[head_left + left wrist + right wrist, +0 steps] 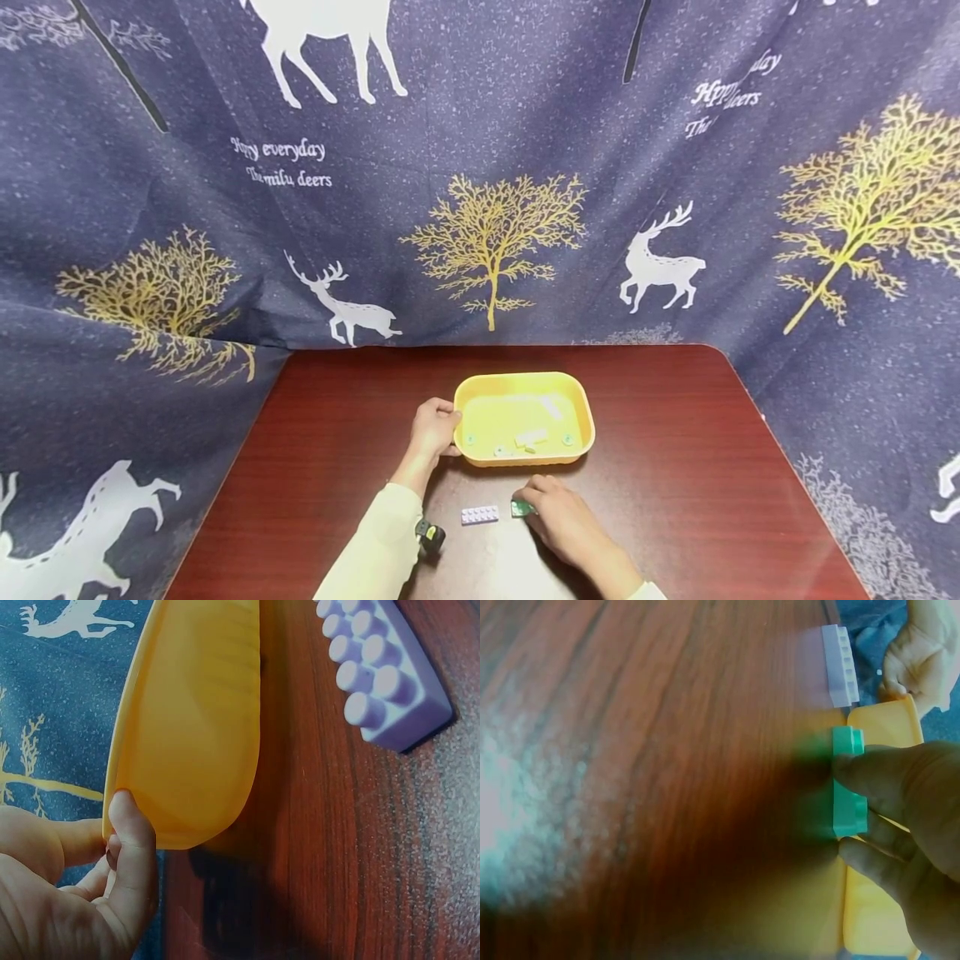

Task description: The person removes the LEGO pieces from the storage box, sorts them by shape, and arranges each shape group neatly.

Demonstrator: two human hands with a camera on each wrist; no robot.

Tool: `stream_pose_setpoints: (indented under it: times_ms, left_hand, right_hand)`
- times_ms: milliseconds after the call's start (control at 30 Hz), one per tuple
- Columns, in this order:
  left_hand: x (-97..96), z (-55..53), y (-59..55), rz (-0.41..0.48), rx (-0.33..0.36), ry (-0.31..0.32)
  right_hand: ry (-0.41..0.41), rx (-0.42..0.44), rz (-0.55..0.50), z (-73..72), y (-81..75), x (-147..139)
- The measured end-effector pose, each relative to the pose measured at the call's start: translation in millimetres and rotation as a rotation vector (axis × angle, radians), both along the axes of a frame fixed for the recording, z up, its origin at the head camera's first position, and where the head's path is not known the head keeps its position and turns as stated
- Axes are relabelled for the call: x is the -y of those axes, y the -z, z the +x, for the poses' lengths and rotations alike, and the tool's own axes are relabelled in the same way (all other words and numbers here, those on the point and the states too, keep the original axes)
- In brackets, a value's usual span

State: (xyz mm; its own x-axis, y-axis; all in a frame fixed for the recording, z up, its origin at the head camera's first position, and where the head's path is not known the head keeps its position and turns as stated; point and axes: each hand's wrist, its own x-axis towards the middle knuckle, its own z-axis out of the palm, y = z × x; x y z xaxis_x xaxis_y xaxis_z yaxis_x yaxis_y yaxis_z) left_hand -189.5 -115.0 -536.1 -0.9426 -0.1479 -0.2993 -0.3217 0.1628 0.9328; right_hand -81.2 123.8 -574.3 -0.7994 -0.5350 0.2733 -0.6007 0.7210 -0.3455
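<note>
My left hand (435,429) grips the left end of a yellow plastic bin (525,461). In the left wrist view its thumb presses the bin's outer wall (187,735) and the fingers go over the rim. In front of the bin my right hand (562,517) pinches a green building block (849,814) between thumb and fingers, at the tabletop. From above, the hand hides much of that block. Left of it, a lilac building block (480,515) lies on the table with its rows of studs up, touched by neither hand.
Inside the bin lie several small pieces, among them a pale yellow one (531,437) and greenish round ones. The dark red wooden table (675,433) ends at a blue deer-print cloth (495,125) hanging behind and at the sides.
</note>
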Motion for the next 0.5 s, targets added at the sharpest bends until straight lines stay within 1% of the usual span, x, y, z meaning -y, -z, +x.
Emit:
stream_pose_setpoints:
  times_ms: [167, 333, 500]
  left_hand:
    - [-0.2, -1.0, -0.6, 0.005, -0.002, 0.004]
    - [-0.1, -1.1, -2.4, -0.002, 0.002, -0.001]
    - [0.1, -0.9, -1.5, 0.001, 0.000, -0.004]
  right_hand:
    - [-0.016, -0.044, -0.023, -2.4, 0.7, -1.6]
    - [-0.025, -0.100, -0.051, -6.0, -3.2, -4.0]
    - [-0.027, -0.080, -0.059, -8.0, -9.4, -5.5]
